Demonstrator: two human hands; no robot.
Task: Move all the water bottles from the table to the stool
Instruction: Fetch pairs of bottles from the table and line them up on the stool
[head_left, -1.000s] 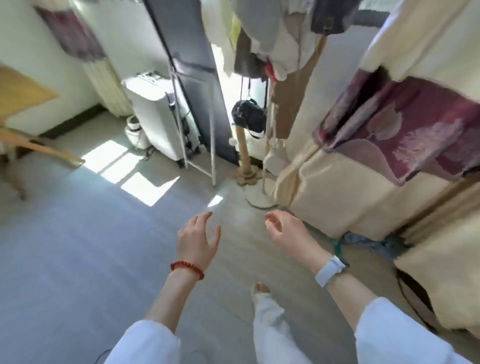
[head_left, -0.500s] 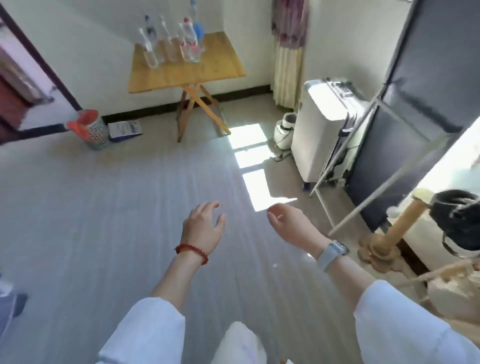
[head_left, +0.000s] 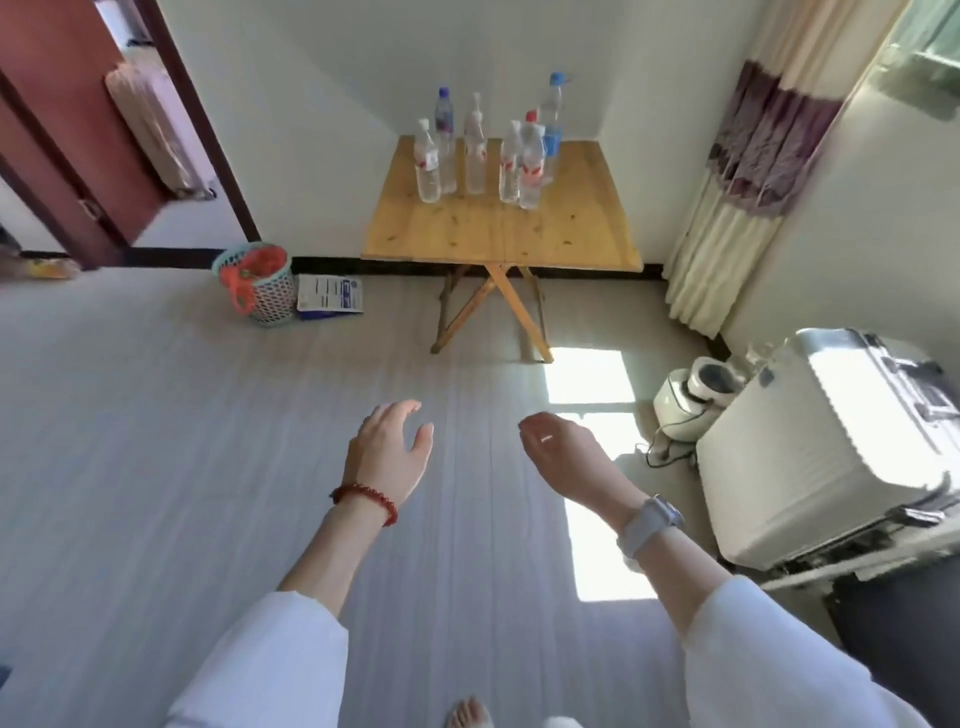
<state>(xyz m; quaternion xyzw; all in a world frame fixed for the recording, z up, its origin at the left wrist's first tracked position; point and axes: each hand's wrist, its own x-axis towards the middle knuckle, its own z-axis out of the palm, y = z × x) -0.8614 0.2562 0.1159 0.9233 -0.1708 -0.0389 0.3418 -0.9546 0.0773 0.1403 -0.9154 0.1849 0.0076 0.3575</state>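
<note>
Nearest, 1 bare foot shows at the bottom edge on the pale floor. Above it 2 hands are held out over the floor, both empty. The left hand, with a red bead bracelet at the wrist, has its fingers spread loosely open. The right hand, with a pale watch, is open too, fingers relaxed and slightly curled.

To the right, a white case stands at the edge of the floor. A wide bare stretch of floor lies between the hands and the table. Left of the table's crossed legs stands 1 mesh bin, with 1 flat packet just beside it.

7 bottles stand upright in a cluster on the far half of the table, near the wall; its near half is bare. A doorway opens far left, and 1 curtain hangs far right.
</note>
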